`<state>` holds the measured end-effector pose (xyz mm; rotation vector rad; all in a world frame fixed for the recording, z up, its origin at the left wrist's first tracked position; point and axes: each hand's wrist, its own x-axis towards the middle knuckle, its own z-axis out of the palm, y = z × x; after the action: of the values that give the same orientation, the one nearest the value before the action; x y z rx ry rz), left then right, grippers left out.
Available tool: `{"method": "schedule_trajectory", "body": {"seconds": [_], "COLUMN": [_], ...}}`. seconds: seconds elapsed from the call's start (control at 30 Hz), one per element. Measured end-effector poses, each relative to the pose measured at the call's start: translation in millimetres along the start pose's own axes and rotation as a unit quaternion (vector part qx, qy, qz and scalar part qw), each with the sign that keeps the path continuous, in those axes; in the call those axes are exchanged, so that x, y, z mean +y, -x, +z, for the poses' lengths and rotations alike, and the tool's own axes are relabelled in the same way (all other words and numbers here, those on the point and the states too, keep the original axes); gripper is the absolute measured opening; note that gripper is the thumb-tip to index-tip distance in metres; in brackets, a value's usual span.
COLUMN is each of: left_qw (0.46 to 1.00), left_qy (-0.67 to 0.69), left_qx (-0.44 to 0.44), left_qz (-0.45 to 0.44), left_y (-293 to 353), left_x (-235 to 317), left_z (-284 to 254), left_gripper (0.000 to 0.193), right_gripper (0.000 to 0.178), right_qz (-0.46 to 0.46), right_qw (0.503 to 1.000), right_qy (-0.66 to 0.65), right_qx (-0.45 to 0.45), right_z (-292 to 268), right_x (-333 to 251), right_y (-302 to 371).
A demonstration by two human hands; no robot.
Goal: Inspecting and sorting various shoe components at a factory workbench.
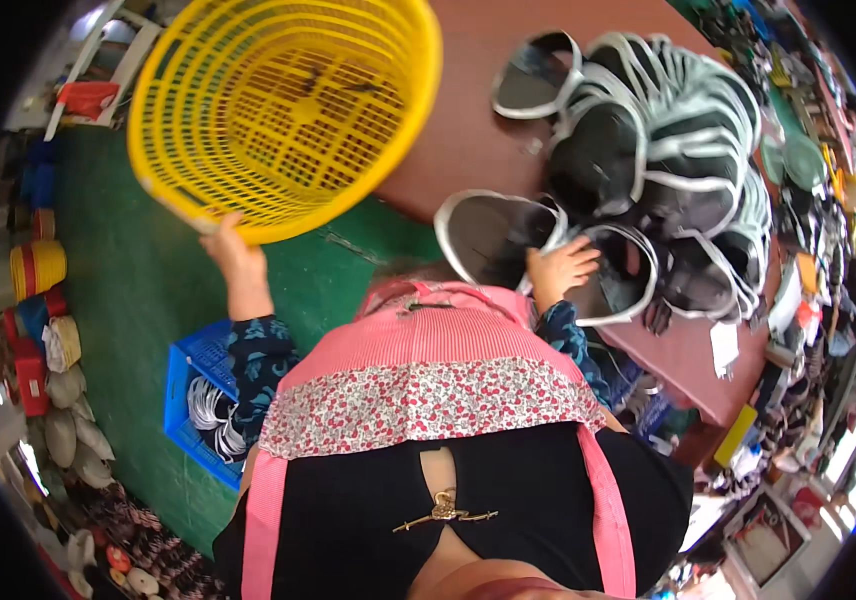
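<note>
My left hand (235,252) is closed on the near rim of a large yellow plastic basket (161,198). The basket is tilted toward me, and a few small dark bits show on its slatted bottom. My right hand (561,270) lies with its fingers stretched out between two black pieces with white edging that look like shoe uppers. One such shoe upper (493,235) is to its left, at the table edge, and the other (620,275) is just right of the fingers. Beyond them rises a heap of overlapping shoe uppers (668,140).
The heap lies on a reddish-brown table (493,165). A blue crate (180,395) with white-edged pieces inside stands on the green floor (128,330) at my left. A white tag (724,348) lies near the table's right end. Cluttered goods line both sides.
</note>
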<state>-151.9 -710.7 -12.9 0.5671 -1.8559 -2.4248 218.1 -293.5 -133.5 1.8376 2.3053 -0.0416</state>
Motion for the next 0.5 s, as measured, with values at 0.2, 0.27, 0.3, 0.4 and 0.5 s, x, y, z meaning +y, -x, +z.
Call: {"method": "schedule_trajectory", "body": {"seconds": [0.2,0.27,0.3,0.4,0.5], "left_qw": [0.98,0.978,0.974,0.933,0.922], "left_qy": [-0.019,-0.061,-0.059,0.001,0.035], "left_qx": [-0.11,-0.11,-0.102,-0.144,-0.189], "left_qz": [-0.162,-0.167,-0.195,-0.329,-0.335], "left_y": [54.9,93.1,111.1,125.1,125.1], "left_x": [-45.2,-25.3,-21.1,-57.8,-78.8], "left_z": [110.2,101.0,92.5,84.9,110.5], "left_gripper": [0.062,0.06,0.06,0.045,0.048], "right_gripper": [0.053,0.042,0.041,0.039,0.053], "right_qz": [0.065,0.128,0.173,0.089,0.064], "right_qw": [0.997,0.99,0.984,0.996,0.996], "right_qy": [-0.022,0.044,0.02,-0.013,0.004], "right_qx": [0.035,0.035,0.033,0.023,0.067], "right_z": [89.0,91.0,76.2,74.5,95.4], "right_x": [141.5,102.4,69.3,103.8,215.7], "right_y": [-247.3,-234.5,-225.9,-229.0,-265.8]}}
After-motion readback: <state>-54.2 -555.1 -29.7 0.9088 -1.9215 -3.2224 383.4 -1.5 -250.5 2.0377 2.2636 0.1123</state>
